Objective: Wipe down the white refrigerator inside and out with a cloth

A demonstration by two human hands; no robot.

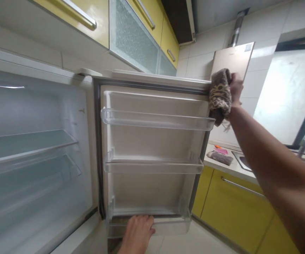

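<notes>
The fridge door (152,141) stands wide open in front of me, its three clear door bins bare. My right hand (235,88) is closed on a brown patterned cloth (220,95) and presses it against the door's top outer corner. My left hand (138,233) grips the lower edge of the bottom door bin (147,222), fingers curled over its rim.
The open fridge interior (33,148) with glass shelves fills the left. Yellow wall cabinets (94,17) hang overhead. To the right runs a white counter (237,165) over yellow base cabinets (234,208), with a folded cloth (219,157), a sink (243,160) and a window (290,95).
</notes>
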